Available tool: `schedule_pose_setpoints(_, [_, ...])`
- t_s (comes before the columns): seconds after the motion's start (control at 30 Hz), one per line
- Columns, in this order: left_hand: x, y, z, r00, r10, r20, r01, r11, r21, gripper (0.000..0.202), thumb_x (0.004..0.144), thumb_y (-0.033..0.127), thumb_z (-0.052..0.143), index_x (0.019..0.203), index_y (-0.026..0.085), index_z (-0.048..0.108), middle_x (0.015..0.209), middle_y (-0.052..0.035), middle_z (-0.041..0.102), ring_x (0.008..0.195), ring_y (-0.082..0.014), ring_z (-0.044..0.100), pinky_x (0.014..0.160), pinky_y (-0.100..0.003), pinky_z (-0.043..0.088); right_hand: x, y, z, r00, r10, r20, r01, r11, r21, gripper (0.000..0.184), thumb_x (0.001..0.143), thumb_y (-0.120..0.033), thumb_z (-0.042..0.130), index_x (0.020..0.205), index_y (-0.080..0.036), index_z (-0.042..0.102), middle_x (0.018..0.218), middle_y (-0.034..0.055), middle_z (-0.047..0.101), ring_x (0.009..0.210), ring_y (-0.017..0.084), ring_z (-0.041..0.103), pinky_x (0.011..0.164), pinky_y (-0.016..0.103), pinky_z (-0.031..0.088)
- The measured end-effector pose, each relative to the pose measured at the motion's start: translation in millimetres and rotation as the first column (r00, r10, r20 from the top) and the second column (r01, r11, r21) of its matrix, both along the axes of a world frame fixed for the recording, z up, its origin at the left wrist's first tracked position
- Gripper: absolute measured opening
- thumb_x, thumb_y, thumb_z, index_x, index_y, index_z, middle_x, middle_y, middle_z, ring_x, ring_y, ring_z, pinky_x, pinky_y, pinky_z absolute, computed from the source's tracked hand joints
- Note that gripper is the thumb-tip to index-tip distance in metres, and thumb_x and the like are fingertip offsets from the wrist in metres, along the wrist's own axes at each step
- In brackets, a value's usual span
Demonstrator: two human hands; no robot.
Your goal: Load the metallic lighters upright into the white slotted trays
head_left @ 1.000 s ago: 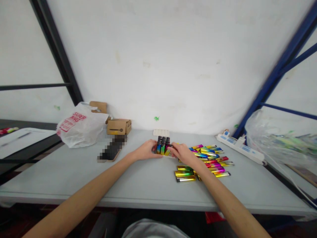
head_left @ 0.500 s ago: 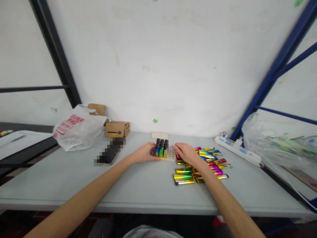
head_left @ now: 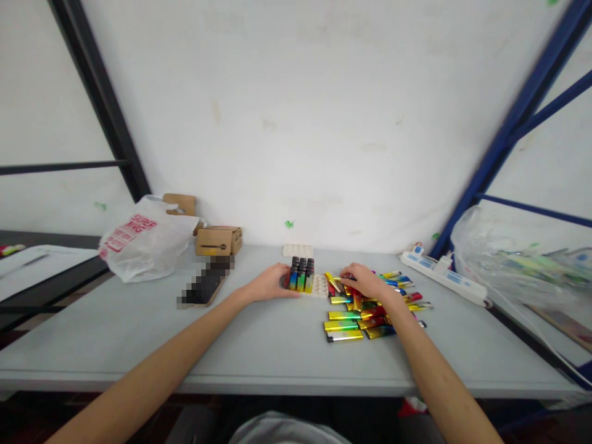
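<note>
My left hand [head_left: 272, 282] is closed around the left side of a small pale tray [head_left: 320, 286] with round holes. Several lighters [head_left: 301, 279] stand upright in the tray's left part, black tops up, with blue, green and yellow shiny bodies. The holes on its right side show bare. Over the pile of loose shiny lighters [head_left: 343, 325] lies my right hand [head_left: 363, 279], its fingers bent down and closed among them; what they hold is hidden. A yellow lighter [head_left: 332, 282] lies tilted just left of these fingertips.
Behind the tray, another pale tray [head_left: 298, 250] lies near the wall. At left are a dark phone-like object [head_left: 208, 283], partly pixelated, a cardboard box [head_left: 218, 241] and a white plastic bag [head_left: 147, 240]. A power strip [head_left: 446, 277] runs along the right, beside a clear bag [head_left: 481, 246].
My right hand has moved right, from beside the tray's right edge onto the lighter pile. Some lighters there have shifted. My left hand stays at the tray.
</note>
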State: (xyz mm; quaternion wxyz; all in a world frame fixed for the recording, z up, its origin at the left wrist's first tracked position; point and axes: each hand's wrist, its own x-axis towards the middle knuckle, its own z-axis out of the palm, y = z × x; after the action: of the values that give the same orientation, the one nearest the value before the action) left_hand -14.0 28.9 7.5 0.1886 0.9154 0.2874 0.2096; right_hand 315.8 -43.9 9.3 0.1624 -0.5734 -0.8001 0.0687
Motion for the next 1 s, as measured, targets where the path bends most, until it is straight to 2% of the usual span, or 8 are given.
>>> schedule_pose_setpoints(0.17, [-1.1,3.1,0.0,1.000,-0.011,0.001,0.011,1.000,-0.007,0.051,0.073,0.065,0.080,0.083,0.017,0.067,0.080,-0.0024,0.065,0.074,-0.0213,0.058,0.068,-0.030,0.042,-4.4,1.0,-0.2,0.994,-0.067,-0.085,0.078,0.988,0.136,0.029,0.103,-0.032,0.050,0.109,-0.016,0.074,0.103,0.0135,0.072,0.099,0.024,0.066,0.093,0.033,0.048])
schedule_pose_setpoints(0.3, [-6.1,7.9,0.4,0.998,-0.053,0.016,0.054,0.996,-0.072,0.053,0.074,0.063,0.081,0.095,0.016,0.070,0.084,-0.0025,0.066,0.076,-0.0208,0.059,0.067,-0.029,0.043,-9.4,0.5,7.6,0.957,-0.156,-0.243,0.200,0.965,0.169,0.043,0.108,-0.039,0.036,0.119,-0.018,0.071,0.080,0.0063,0.074,0.074,0.022,0.068,0.081,0.032,0.049])
schedule_pose_setpoints(0.43, [-10.7,11.6,2.0,0.992,-0.110,0.060,0.120,0.974,-0.192,0.058,0.075,0.060,0.082,0.111,0.016,0.070,0.093,-0.0032,0.070,0.081,-0.0207,0.062,0.070,-0.028,0.046,-14.2,-0.3,12.9,0.909,-0.209,-0.361,0.294,0.935,0.198,0.042,0.101,-0.048,0.046,0.106,-0.020,0.077,0.083,0.0056,0.076,0.074,0.022,0.068,0.076,0.031,0.047])
schedule_pose_setpoints(0.53, [-11.7,12.6,2.7,0.994,-0.097,0.051,0.105,0.972,-0.212,0.058,0.074,0.059,0.083,0.112,0.017,0.071,0.093,-0.0026,0.071,0.082,-0.0208,0.062,0.070,-0.028,0.046,-18.5,-0.6,12.3,0.874,-0.245,-0.420,0.339,0.926,0.165,0.043,0.093,-0.057,0.056,0.092,-0.020,0.078,0.081,0.0055,0.076,0.071,0.022,0.065,0.071,0.030,0.045])
schedule_pose_setpoints(0.63, [-11.5,13.1,2.1,0.996,-0.085,0.034,0.090,0.978,-0.186,0.058,0.073,0.059,0.083,0.110,0.017,0.072,0.092,-0.0023,0.071,0.081,-0.0206,0.061,0.069,-0.027,0.045,-23.7,0.8,8.4,0.847,-0.199,-0.493,0.314,0.936,0.161,0.043,0.087,-0.060,0.062,0.086,-0.019,0.075,0.081,0.0048,0.075,0.072,0.020,0.063,0.071,0.030,0.045])
schedule_pose_setpoints(0.77, [-11.3,13.7,0.5,0.998,-0.056,0.024,0.059,0.983,-0.175,0.058,0.072,0.063,0.083,0.104,0.015,0.071,0.087,-0.0023,0.070,0.078,-0.0209,0.061,0.067,-0.028,0.045,-31.3,5.2,3.1,0.802,-0.185,-0.567,0.303,0.945,0.120,0.050,0.077,-0.069,0.069,0.069,-0.019,0.062,0.062,-0.0009,0.059,0.061,0.016,0.051,0.060,0.028,0.039])
schedule_pose_setpoints(0.93, [-11.4,12.8,0.4,0.998,-0.054,0.029,0.058,0.984,-0.168,0.059,0.071,0.065,0.082,0.101,0.015,0.071,0.087,-0.0027,0.069,0.078,-0.0215,0.062,0.068,-0.029,0.046,-43.6,3.2,4.1,0.781,-0.051,-0.622,0.182,0.972,0.148,0.054,0.092,-0.072,0.048,0.072,-0.021,0.053,0.069,-0.0002,0.056,0.069,0.017,0.052,0.065,0.028,0.043])
schedule_pose_setpoints(1.0, [-11.4,12.4,0.6,0.997,-0.064,0.039,0.070,0.982,-0.176,0.059,0.072,0.063,0.082,0.104,0.015,0.071,0.088,-0.0031,0.070,0.079,-0.0215,0.062,0.068,-0.029,0.046,-49.3,-0.3,4.7,0.740,-0.029,-0.672,0.110,0.991,0.078,0.053,0.093,-0.072,0.045,0.082,-0.021,0.054,0.074,0.0000,0.058,0.064,0.016,0.052,0.061,0.027,0.044])
